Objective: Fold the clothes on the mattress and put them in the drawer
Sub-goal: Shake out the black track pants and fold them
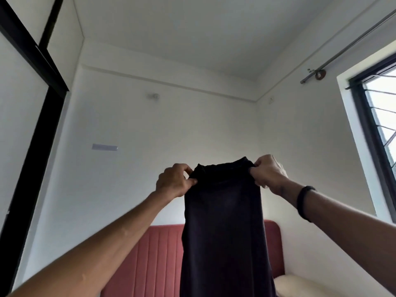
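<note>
My left hand (174, 181) and right hand (269, 174) each have fingers pinched tight on a top corner of the dark garment (225, 232), hanging straight before the pink headboard (150, 260).

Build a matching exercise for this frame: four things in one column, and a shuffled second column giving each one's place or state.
Things:
1. dark garment
2. headboard
3. wristband
4. window

Places or states:
A. on the right forearm
B. held up by its top edge, hanging down
C. set in the wall at the right edge of the view
D. pink, low against the far wall

Pairs: 1-B, 2-D, 3-A, 4-C. The left hand and right hand each pinch a top corner of the garment.
</note>
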Motion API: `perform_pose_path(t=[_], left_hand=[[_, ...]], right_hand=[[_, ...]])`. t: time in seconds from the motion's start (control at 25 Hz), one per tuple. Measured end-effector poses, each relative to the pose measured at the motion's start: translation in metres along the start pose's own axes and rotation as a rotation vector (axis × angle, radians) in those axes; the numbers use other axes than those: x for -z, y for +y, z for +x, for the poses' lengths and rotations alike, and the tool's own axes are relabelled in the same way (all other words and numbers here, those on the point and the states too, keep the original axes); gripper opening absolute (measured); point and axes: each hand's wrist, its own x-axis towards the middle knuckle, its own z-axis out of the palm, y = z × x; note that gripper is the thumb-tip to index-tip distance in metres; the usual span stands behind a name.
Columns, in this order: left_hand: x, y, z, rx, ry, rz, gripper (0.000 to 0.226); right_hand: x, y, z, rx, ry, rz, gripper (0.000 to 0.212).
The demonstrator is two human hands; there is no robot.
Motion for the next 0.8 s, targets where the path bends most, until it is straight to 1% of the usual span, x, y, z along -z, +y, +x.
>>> perform_pose_path(t=[0.08,0.12,0.16,0.2,0.24,0.28,0.32,0.36,0.4,0.44,0.48,0.52,0.56,0.6,0.64,0.68,0.72,0.76,0.8], left_hand=[[0.031,0.027,0.027,0.036,0.075,-0.026,0.025],[0.057,0.047,0.042,0.04,0.167,-0.072,0.026],[0.088,0.07,0.053,0.02,0.305,-0.129,0.027],[0.115,0.092,0.059,-0.054,0.49,-0.181,0.029],[0.134,0.111,0.057,-0.192,0.696,-0.171,0.035],[0.141,0.124,0.047,-0.352,0.859,-0.079,0.045],[0.135,0.128,0.029,-0.481,0.934,0.079,0.055],[0.116,0.124,0.007,-0.562,0.93,0.244,0.062],[0.091,0.112,-0.015,-0.597,0.879,0.377,0.065],[0.066,0.096,-0.034,-0.603,0.835,0.464,0.066],[0.048,0.078,-0.047,-0.613,0.819,0.505,0.066],[0.036,0.062,-0.057,-0.637,0.821,0.497,0.063],[0.032,0.051,-0.065,-0.664,0.816,0.461,0.063],[0.03,0.045,-0.073,-0.667,0.801,0.452,0.065],[0.03,0.042,-0.085,-0.656,0.775,0.457,0.068],[0.029,0.04,-0.098,-0.637,0.744,0.469,0.07],[0.024,0.039,-0.113,-0.617,0.706,0.448,0.073],[0.015,0.037,-0.127,-0.602,0.671,0.41,0.076],[0.007,0.036,-0.143,-0.585,0.631,0.361,0.076]], right_hand=[[0.02,-0.04,0.016,-0.052,0.055,0.278,0.008],[0.037,-0.068,0.025,-0.014,0.139,0.411,0.01],[0.058,-0.096,0.032,0.117,0.292,0.463,0.015],[0.077,-0.121,0.032,0.306,0.485,0.441,0.023],[0.088,-0.136,0.024,0.546,0.666,0.388,0.035],[0.091,-0.147,0.003,0.766,0.792,0.308,0.047],[0.084,-0.149,-0.021,0.908,0.862,0.198,0.056],[0.067,-0.14,-0.047,0.972,0.881,0.064,0.062],[0.048,-0.127,-0.069,0.952,0.833,-0.053,0.065],[0.021,-0.095,-0.077,0.864,0.741,-0.148,0.067],[0.005,-0.066,-0.087,0.732,0.616,-0.213,0.069],[-0.009,-0.039,-0.098,0.554,0.421,-0.142,0.077],[-0.016,-0.017,-0.113,0.359,0.13,0.118,0.092],[-0.019,-0.001,-0.132,0.184,-0.029,0.377,0.099],[-0.019,0.009,-0.15,0.064,-0.19,0.549,0.079],[-0.018,0.018,-0.166,0.036,-0.268,0.644,0.061],[-0.016,0.027,-0.181,-0.004,-0.277,0.616,0.051],[-0.014,0.031,-0.199,-0.022,-0.257,0.618,0.048],[-0.011,0.035,-0.211,-0.107,-0.24,0.692,0.044]])
